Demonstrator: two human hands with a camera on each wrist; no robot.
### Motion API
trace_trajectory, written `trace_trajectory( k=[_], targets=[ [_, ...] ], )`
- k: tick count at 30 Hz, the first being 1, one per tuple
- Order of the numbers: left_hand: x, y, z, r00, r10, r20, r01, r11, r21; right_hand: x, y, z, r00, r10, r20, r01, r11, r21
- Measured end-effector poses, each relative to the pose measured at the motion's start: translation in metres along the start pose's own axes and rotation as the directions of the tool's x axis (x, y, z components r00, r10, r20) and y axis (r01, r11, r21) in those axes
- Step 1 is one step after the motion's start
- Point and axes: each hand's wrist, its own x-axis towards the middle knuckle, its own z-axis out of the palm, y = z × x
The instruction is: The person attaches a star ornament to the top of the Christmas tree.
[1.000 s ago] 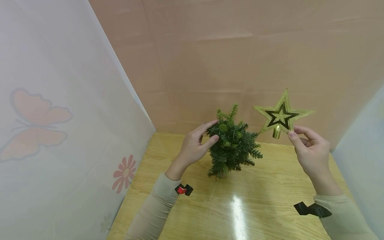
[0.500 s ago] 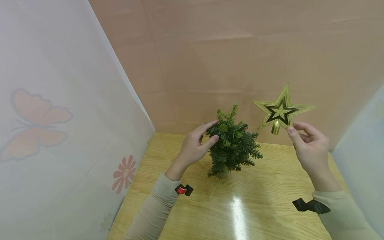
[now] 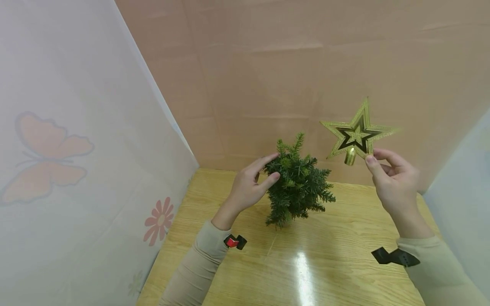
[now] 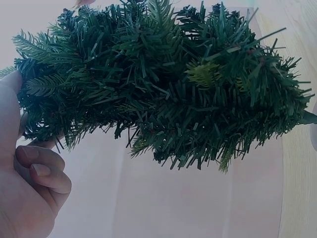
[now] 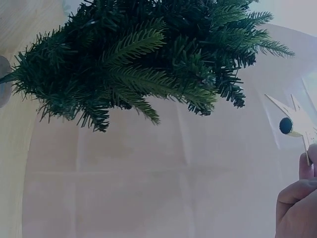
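A small artificial Christmas tree [image 3: 296, 185] stands on the wooden table, its green branches also filling much of the left wrist view. My left hand [image 3: 249, 182] holds it at the upper left, thumb in front and index finger near the top; in the left wrist view the other fingers are curled beside the branches. To the right of the tree, my right hand [image 3: 396, 178] pinches a gold star tree topper [image 3: 357, 135] by its lower right point. The topper's hollow tube [image 5: 286, 125] faces the right wrist camera. It hangs in the air, apart from the tree.
Behind the tree rises a pinkish-brown backdrop [image 3: 260, 85]. A pale wall [image 3: 95, 106] with butterfly and flower prints stands at the left, another pale wall [image 3: 459, 178] at the right. The wooden table [image 3: 260, 263] reaches toward the front with a bright reflection.
My right hand has lifted the star topper steadily higher, its tube now tilting slightly. My left hand and the tree stay where they were.
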Motion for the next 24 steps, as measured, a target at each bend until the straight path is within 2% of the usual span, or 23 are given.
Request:
trace_trajectory(
  k=[8,13,24],
  targets=[
    [0.0,0.0,0.001,1.0,0.013,-0.001,-0.013,1.0,0.0,0.006,-0.005,0.006,1.0,-0.008,0.02,0.008,1.0,0.016],
    [0.0,0.001,0.001,1.0,0.005,-0.002,-0.005,1.0,0.0,0.009,-0.008,0.012,1.0,-0.01,0.024,0.01,1.0,-0.002],
    [-0.001,0.001,-0.001,1.0,0.003,0.002,-0.003,1.0,-0.001,0.016,-0.012,0.022,0.998,-0.031,0.047,0.03,0.999,0.025]
  ],
)
